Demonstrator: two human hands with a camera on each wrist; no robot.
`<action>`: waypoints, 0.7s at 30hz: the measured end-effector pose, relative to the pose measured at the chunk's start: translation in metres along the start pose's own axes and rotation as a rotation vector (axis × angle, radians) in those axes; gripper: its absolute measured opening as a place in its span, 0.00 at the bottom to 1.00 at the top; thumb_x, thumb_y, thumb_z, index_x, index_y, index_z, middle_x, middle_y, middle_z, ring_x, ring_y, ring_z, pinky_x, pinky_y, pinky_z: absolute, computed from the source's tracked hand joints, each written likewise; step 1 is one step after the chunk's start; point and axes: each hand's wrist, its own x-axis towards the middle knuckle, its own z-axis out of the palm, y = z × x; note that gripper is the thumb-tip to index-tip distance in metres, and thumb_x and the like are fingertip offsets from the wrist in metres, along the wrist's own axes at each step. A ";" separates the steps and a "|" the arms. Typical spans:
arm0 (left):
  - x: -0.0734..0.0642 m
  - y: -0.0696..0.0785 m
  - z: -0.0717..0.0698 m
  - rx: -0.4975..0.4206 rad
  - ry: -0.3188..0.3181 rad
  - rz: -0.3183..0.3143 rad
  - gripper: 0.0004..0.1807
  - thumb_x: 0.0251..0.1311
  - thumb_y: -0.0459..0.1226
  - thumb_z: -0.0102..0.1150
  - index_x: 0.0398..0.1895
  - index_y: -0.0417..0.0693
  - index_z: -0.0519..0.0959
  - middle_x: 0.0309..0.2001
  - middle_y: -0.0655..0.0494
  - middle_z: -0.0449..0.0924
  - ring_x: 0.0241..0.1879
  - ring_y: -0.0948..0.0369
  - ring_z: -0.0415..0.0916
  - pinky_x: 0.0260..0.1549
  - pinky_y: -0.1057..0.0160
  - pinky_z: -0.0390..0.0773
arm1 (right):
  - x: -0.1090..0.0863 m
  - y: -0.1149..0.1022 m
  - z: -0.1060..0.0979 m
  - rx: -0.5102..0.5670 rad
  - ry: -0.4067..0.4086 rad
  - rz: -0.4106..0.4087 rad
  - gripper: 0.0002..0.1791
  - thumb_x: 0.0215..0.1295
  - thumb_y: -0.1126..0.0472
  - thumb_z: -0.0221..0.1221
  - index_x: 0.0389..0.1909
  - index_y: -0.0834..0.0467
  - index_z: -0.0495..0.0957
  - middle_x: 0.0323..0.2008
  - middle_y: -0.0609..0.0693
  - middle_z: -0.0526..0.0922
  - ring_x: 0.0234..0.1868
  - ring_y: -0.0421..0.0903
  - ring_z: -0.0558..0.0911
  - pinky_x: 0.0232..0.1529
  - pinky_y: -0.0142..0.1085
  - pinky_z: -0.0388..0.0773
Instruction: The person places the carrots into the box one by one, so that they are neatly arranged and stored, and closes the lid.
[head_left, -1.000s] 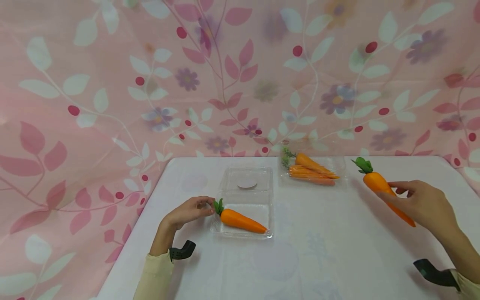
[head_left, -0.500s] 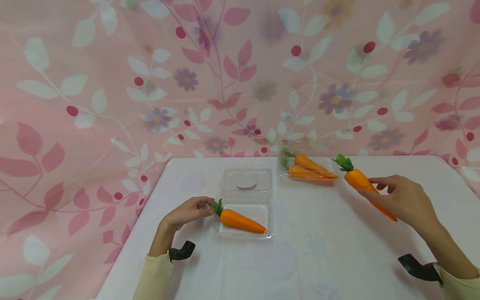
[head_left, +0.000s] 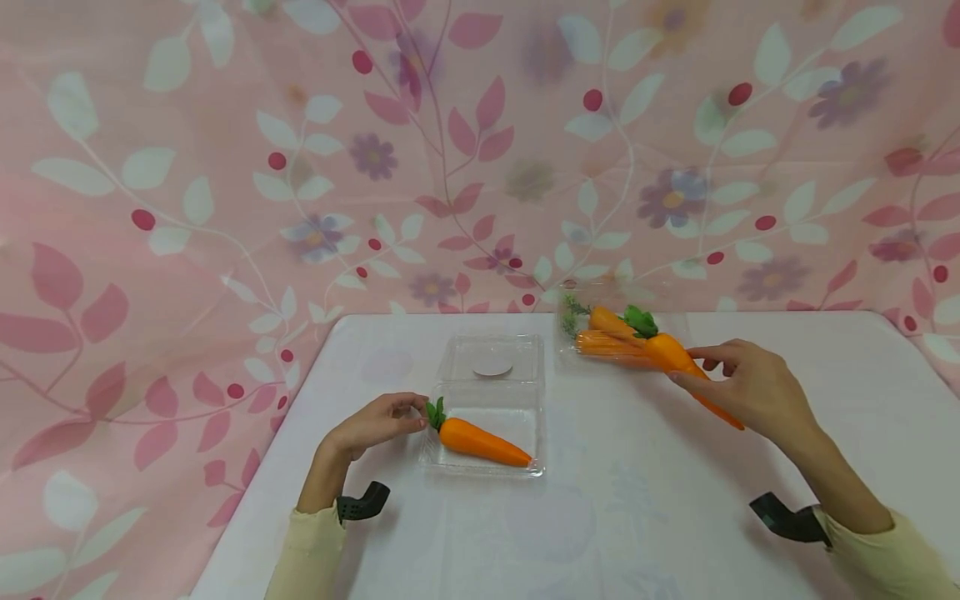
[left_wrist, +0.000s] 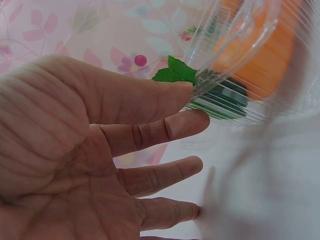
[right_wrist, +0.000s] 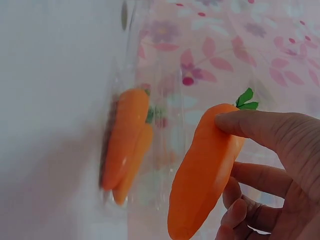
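Observation:
My left hand (head_left: 378,422) pinches the left rim of an open clear plastic clamshell box (head_left: 517,421) between thumb and index finger, its other fingers extended. In that box lies an orange carrot (head_left: 483,442), its green leaves (left_wrist: 175,71) at the pinched corner and its tip toward the right. My right hand (head_left: 761,392) holds a second carrot (right_wrist: 200,175) with thumb and fingertips, in the air above the table. That carrot's leafy top points up and left and overlaps the far box in the head view.
A second clear plastic box (head_left: 567,360) with several carrots (right_wrist: 127,140) in it stands at the back of the white table (head_left: 570,533). The near box's raised lid (head_left: 457,358) leans back behind it. A pink floral cloth (head_left: 450,167) hangs behind the table.
My right hand has moved left with its carrot, from the table's right side to the front right of the far box. The left hand and near box have stayed put.

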 end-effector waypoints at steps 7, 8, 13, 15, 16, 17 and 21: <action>0.000 0.000 0.000 0.005 -0.002 -0.004 0.06 0.66 0.37 0.59 0.39 0.42 0.78 0.66 0.42 0.68 0.71 0.37 0.52 0.65 0.37 0.57 | 0.005 -0.019 0.015 0.027 -0.046 -0.028 0.37 0.54 0.34 0.67 0.53 0.60 0.83 0.38 0.53 0.79 0.36 0.51 0.70 0.19 0.36 0.67; 0.000 0.000 0.000 0.004 -0.002 -0.005 0.06 0.66 0.37 0.59 0.39 0.42 0.78 0.66 0.42 0.68 0.71 0.37 0.52 0.65 0.37 0.57 | 0.006 -0.022 0.018 0.031 -0.054 -0.033 0.37 0.54 0.34 0.67 0.53 0.60 0.83 0.38 0.53 0.79 0.36 0.50 0.70 0.19 0.36 0.68; 0.000 0.001 0.001 0.005 -0.003 -0.007 0.06 0.66 0.37 0.59 0.39 0.42 0.78 0.66 0.43 0.69 0.71 0.37 0.52 0.65 0.37 0.57 | 0.008 -0.035 0.031 0.062 -0.068 -0.077 0.35 0.53 0.34 0.68 0.52 0.57 0.84 0.36 0.50 0.79 0.36 0.49 0.71 0.23 0.37 0.69; 0.000 0.001 0.001 0.006 -0.002 -0.005 0.06 0.66 0.37 0.59 0.40 0.42 0.78 0.65 0.43 0.69 0.71 0.37 0.52 0.65 0.37 0.57 | 0.010 -0.039 0.035 0.077 -0.066 -0.095 0.33 0.53 0.35 0.68 0.52 0.56 0.85 0.35 0.48 0.79 0.35 0.49 0.71 0.23 0.37 0.69; 0.000 0.001 0.001 0.007 -0.002 -0.005 0.06 0.66 0.37 0.59 0.40 0.42 0.78 0.65 0.43 0.69 0.71 0.37 0.52 0.65 0.37 0.57 | 0.011 -0.041 0.038 0.083 -0.068 -0.101 0.33 0.53 0.35 0.69 0.51 0.55 0.85 0.35 0.48 0.79 0.35 0.48 0.71 0.23 0.37 0.69; 0.000 0.001 0.001 0.008 -0.002 -0.005 0.07 0.66 0.37 0.59 0.40 0.42 0.78 0.65 0.43 0.69 0.71 0.37 0.52 0.65 0.37 0.57 | 0.012 -0.044 0.041 0.086 -0.069 -0.105 0.32 0.53 0.35 0.69 0.51 0.54 0.85 0.34 0.47 0.79 0.35 0.48 0.71 0.23 0.37 0.69; 0.001 0.000 0.000 0.019 0.005 -0.009 0.07 0.66 0.38 0.59 0.40 0.43 0.78 0.65 0.43 0.69 0.70 0.38 0.54 0.64 0.38 0.59 | 0.016 -0.053 0.053 0.106 -0.088 -0.111 0.31 0.52 0.36 0.70 0.51 0.51 0.86 0.34 0.46 0.79 0.35 0.48 0.71 0.23 0.37 0.69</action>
